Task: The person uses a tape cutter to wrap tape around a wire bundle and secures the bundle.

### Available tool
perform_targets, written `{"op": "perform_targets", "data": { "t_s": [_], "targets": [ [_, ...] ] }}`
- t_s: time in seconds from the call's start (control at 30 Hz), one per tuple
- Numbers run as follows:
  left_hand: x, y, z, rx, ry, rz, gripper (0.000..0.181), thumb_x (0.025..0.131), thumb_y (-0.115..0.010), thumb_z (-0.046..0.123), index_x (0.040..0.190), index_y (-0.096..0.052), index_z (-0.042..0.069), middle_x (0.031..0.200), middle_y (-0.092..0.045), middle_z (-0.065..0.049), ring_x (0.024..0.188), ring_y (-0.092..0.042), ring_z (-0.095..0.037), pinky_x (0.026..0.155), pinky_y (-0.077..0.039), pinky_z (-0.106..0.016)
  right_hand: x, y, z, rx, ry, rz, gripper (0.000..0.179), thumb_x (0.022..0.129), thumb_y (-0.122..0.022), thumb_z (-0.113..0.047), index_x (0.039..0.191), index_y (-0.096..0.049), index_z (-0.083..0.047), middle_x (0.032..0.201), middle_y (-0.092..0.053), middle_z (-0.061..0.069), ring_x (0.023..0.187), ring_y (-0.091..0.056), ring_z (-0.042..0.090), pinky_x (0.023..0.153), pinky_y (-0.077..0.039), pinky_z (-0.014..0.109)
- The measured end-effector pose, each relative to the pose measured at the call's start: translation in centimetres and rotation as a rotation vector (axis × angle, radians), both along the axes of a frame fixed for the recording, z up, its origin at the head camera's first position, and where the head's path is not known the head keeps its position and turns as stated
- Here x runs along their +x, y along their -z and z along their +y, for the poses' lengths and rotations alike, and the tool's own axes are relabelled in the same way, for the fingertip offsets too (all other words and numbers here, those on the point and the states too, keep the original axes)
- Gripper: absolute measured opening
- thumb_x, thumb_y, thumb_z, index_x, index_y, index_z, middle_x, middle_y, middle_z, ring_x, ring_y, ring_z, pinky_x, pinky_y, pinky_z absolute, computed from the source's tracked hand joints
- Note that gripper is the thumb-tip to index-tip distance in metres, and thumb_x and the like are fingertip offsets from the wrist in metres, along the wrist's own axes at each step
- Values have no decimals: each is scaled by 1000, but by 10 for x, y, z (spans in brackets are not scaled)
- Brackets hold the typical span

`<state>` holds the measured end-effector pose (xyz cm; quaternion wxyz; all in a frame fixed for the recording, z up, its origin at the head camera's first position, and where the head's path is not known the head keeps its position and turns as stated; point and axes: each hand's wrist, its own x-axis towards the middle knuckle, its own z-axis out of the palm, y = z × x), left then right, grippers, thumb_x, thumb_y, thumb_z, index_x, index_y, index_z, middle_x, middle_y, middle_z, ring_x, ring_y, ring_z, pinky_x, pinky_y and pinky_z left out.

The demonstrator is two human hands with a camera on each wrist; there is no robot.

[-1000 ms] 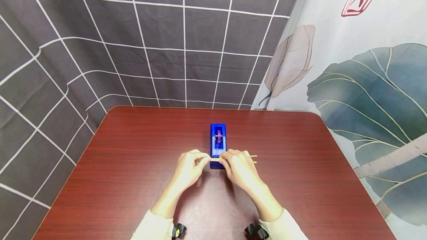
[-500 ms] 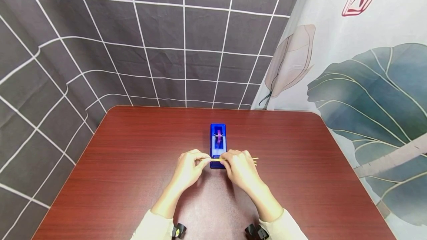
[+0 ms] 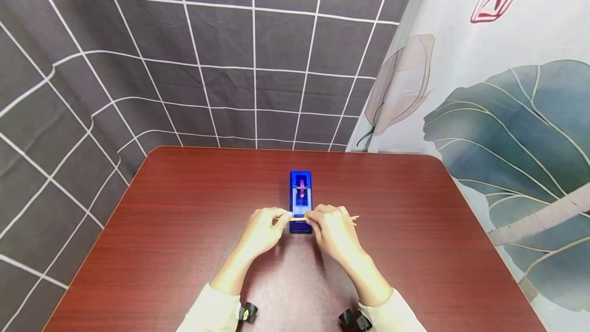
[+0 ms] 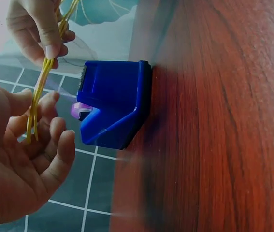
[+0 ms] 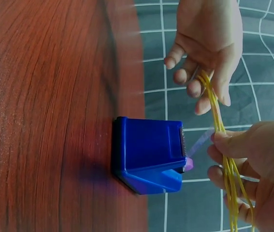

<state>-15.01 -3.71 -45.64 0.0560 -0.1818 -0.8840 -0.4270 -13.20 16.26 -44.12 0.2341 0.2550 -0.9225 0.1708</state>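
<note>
Shifted yellow strands (image 5: pixel 216 113) between fingers (image 5: pixel 216 175)

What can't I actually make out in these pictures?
- Exact number of yellow strands: they overlap in both wrist views and look too thin in the head view.
- Their lower ends, right wrist view: cut off by the bottom edge.
- Purple piece, left wrist view: mostly hidden by the blue dispenser.
</note>
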Motion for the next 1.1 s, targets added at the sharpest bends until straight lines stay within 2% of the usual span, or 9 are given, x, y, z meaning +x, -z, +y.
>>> {"op": "perform_targets", "data": {
  "t_s": [0.23,0.47,0.6,0.8,1.1],
  "targets": [
    [-3,3,-1,24,63,59,15,95,-67,12,86,-80,11,81,-72,1,74,-65,-13,69,-51,-31,1,-2,-3,28,25,-36,7,84,-79,-9,83,-72,-12,73,-67,-2,66,-66,18,69,-48,41],
    [-3,6,-1,56,78,91,14,94,-69,8,85,-79,8,71,-61,6,65,-52,-7,62,-46,-26,1,-3,-6,7,61,-83,11,90,-73,-13,81,-69,-13,71,-64,0,65,-66,23,64,-51,44],
    [-3,7,0,75,77,98,13,93,-70,8,85,-80,8,68,-56,8,62,-46,-5,59,-43,-25,1,-3,-6,6,76,-96,16,91,-73,-13,76,-67,-13,65,-55,-1,58,-60,23,56,-48,43],
    [-2,7,0,82,64,98,11,92,-72,9,86,-80,10,70,-59,7,62,-48,-5,59,-43,-25,2,-4,-8,6,86,-143,25,92,-70,-13,69,-62,-14,61,-46,-2,54,-52,20,52,-44,40],
    [-2,7,0,69,51,98,9,91,-73,10,86,-80,11,72,-63,7,63,-50,-5,60,-44,-26,1,-2,-8,16,77,-143,25,93,-69,-12,69,-60,-13,62,-56,2,63,-63,27,59,-48,44]
  ]
}}
